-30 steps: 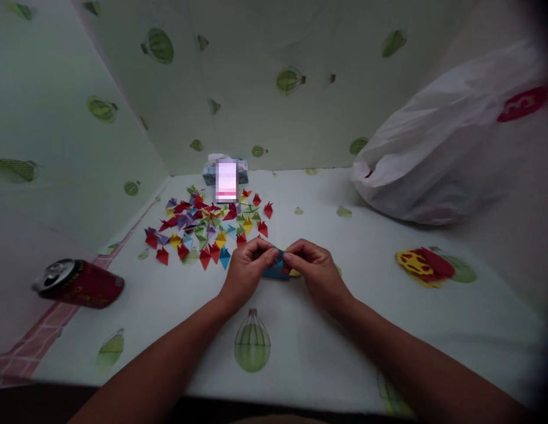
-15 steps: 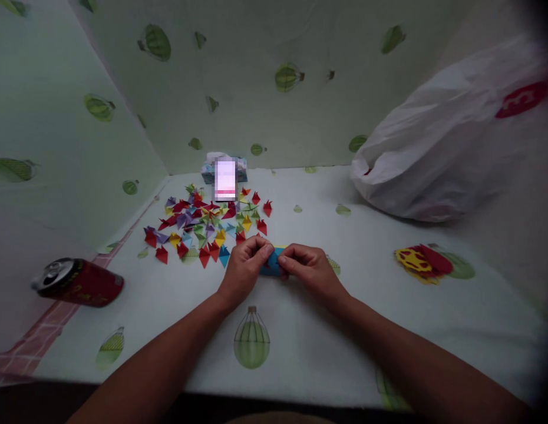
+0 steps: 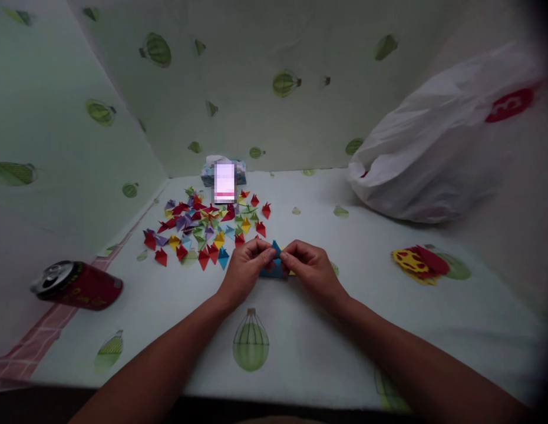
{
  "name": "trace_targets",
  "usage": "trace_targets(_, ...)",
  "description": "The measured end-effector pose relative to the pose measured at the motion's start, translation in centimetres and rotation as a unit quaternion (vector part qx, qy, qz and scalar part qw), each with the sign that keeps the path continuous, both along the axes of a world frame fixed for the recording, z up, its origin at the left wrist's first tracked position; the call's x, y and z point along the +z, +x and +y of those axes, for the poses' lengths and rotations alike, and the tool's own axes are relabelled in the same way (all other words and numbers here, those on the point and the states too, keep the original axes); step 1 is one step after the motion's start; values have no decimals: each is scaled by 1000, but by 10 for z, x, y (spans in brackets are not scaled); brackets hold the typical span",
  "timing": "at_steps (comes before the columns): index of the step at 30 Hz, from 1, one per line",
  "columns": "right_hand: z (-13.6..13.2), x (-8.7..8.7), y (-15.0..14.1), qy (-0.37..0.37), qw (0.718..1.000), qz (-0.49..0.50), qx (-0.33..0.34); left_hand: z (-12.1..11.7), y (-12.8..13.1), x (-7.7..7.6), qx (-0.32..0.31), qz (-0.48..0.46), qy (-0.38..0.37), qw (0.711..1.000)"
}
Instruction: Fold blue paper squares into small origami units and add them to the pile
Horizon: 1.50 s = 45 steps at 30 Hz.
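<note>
Between my two hands is a small folded piece of blue origami paper (image 3: 276, 247), its pointed tip sticking up. My left hand (image 3: 247, 265) pinches it from the left with thumb and forefinger. From the right, my right hand (image 3: 308, 266) pinches the same piece, fingers curled. Under my hands lies flat blue paper (image 3: 274, 271), with a bit of yellow paper showing at its right, mostly hidden. Just beyond my left hand spreads a pile of small folded paper cranes (image 3: 205, 227) in red, purple, yellow, green and blue.
A phone (image 3: 224, 181) with a lit, blurred screen leans on a tissue box (image 3: 241, 172) behind the pile. At left a dark red can (image 3: 86, 285) stands. A white plastic bag (image 3: 424, 159) bulges at right, with red and yellow cut-outs (image 3: 419, 264) in front.
The blue paper between my fingers now shows a raised pointed tip, and my fingertips have shifted slightly on it. The view has moved a little.
</note>
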State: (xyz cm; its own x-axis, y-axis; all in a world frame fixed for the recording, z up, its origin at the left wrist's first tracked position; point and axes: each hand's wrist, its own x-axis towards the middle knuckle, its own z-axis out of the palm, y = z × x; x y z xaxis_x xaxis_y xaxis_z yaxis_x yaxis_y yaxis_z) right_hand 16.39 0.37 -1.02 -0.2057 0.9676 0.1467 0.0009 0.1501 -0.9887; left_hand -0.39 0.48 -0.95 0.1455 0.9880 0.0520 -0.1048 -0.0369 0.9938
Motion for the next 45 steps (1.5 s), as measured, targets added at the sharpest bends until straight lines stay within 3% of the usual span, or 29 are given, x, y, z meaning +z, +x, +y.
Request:
trace_targets(7,2,2,0,-4,999,28,24,0,0,6,-3,64,27,998)
trace_targets(13,5,-1,2,-5,999,25,30,0,0,6,-60,125,32,990)
trace_targets(17,4,0,4,14,1000,-5,2,0,0,6,-89,106,5,990)
trace_targets(24,6,4,5,-25,998,22,58,1,-2,10,-115,95,-15,989)
trace_targets(33,0,5,4,-3,1000,5,-7,-1,0,12,-77,96,-19,992)
trace_targets(45,-1,4,3,18,999,-29,-28,-1,1,8,-105,67,-28,992)
